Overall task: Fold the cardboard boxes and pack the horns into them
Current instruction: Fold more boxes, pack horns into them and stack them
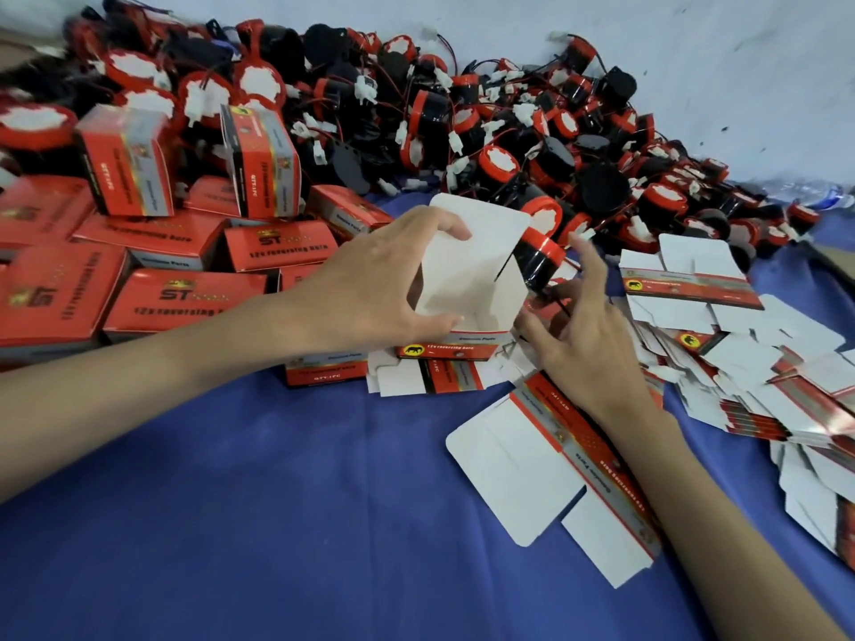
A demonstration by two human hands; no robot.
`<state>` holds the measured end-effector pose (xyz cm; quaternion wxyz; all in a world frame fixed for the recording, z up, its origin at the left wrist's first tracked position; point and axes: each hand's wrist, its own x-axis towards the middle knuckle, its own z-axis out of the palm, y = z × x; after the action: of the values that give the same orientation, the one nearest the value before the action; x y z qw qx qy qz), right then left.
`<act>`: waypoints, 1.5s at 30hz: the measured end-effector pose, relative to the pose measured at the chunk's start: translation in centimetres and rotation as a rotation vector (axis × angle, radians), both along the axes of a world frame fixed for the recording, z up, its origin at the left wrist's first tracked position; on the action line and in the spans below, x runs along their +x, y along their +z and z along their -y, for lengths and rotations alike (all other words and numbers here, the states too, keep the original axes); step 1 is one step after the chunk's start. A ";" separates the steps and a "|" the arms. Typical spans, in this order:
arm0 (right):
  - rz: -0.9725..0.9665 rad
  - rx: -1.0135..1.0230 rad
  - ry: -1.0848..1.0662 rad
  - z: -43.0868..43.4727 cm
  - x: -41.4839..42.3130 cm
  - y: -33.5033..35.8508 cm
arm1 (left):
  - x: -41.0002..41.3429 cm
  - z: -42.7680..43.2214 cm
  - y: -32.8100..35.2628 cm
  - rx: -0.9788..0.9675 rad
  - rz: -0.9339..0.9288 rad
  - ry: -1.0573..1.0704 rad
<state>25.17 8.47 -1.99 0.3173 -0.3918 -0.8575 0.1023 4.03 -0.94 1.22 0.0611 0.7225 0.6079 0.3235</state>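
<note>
Gripping the open box [467, 279] in the head view, the left hand [370, 289] should keep its mouth square on the blue cloth [277, 525] while the right hand [587, 335], fingers loosely spread, eases the horn [539, 256] in at its right edge.

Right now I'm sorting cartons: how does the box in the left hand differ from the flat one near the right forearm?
The held box is opened up with its flap raised; the flat carton lies unfolded on the blue cloth. Both are red-printed, white inside.
</note>
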 end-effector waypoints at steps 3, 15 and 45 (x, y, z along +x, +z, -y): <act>0.017 0.053 -0.035 0.1 -0.2 0.2 | 0.0 0.0 0.1 -0.002 0.007 -0.009; -0.684 -0.287 0.072 1.2 -0.2 2.5 | 0.0 0.1 0.1 -0.033 -0.004 0.020; 0.292 0.286 0.254 3.5 -1.0 3.0 | 0.6 0.5 0.4 -0.127 0.022 -0.086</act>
<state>24.17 5.02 1.02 0.2270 -0.2427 -0.9424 -0.0388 4.58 -1.49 1.60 0.1273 0.7390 0.5951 0.2890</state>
